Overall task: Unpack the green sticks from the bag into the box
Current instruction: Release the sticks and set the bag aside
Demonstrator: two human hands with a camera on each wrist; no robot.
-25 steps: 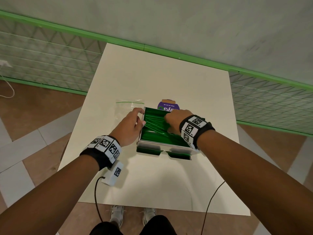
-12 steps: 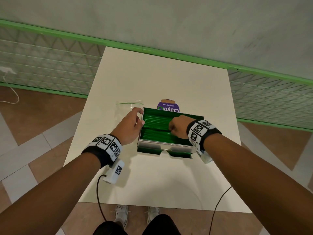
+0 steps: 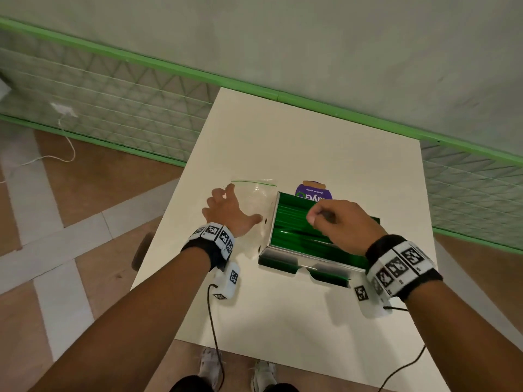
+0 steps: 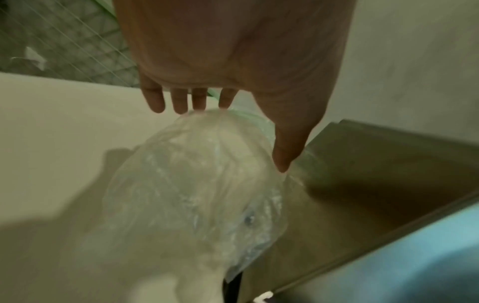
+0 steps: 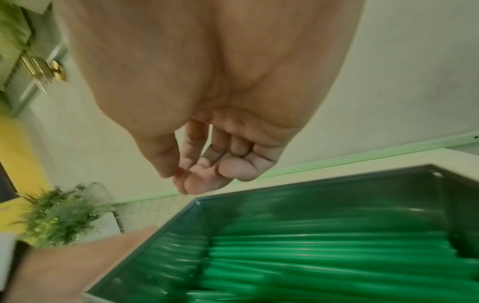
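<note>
An open box (image 3: 278, 253) stands mid-table, lined with shiny green and filled with green sticks (image 3: 291, 222) lying side by side. In the right wrist view the sticks (image 5: 311, 256) lie level inside the box (image 5: 155, 246). My right hand (image 3: 319, 216) hovers above them with fingers curled against the thumb, and nothing shows between them (image 5: 197, 176). Left of the box lies the clear zip bag (image 3: 252, 193), crumpled and seemingly empty. My left hand (image 3: 226, 213) is spread flat over it, and its fingertips (image 4: 181, 106) reach the far edge of the bag (image 4: 194, 184).
A purple printed flap (image 3: 312, 190) sticks out behind the box on the white table (image 3: 311, 137). Two green-lined flaps (image 3: 283, 264) fold out at the box's front. Cables hang from both wrist units over the near table edge. A green-railed mesh fence runs behind the table.
My left hand has left the box's left wall and spread out over the bag. My right hand has risen out of the sticks and curled up above the box.
</note>
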